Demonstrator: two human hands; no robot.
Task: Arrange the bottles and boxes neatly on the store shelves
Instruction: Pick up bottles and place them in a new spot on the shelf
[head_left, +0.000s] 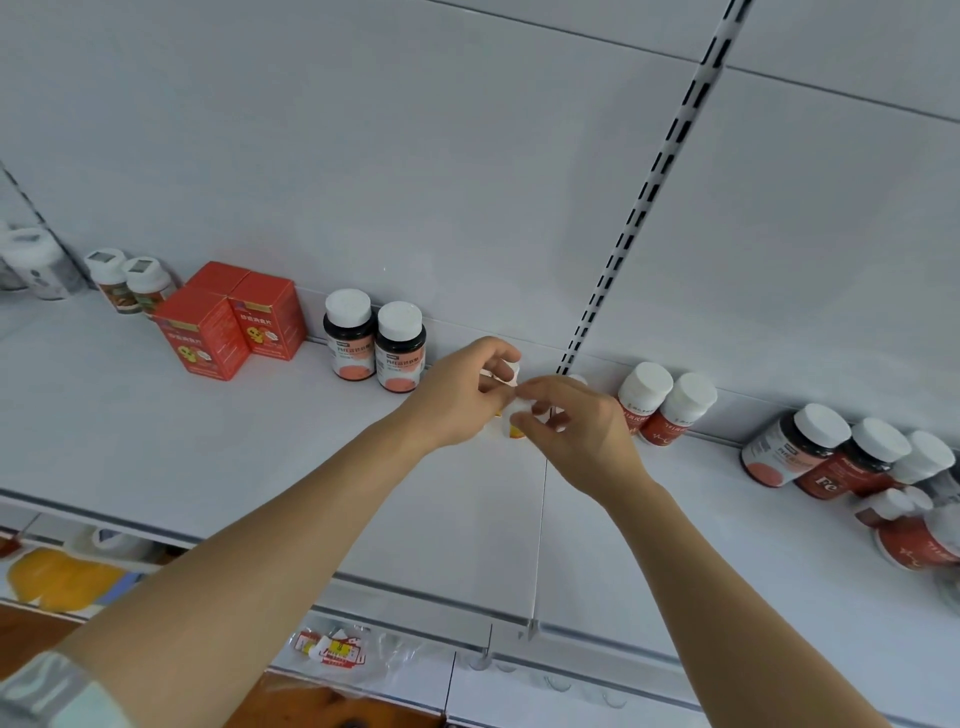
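As both hands (524, 405) grip, round white-capped bottles (506, 415)

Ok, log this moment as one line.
stage: placing | left hand: holds small white bottle | right hand: holds same bottle | place: shelf, between dark bottles and red-label bottles

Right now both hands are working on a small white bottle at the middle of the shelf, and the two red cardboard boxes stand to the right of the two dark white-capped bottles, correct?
Not quite. The head view shows the two red cardboard boxes standing to the left of the two dark white-capped bottles, not the right. The rest holds: the left hand and right hand both grip a small white bottle at mid-shelf.
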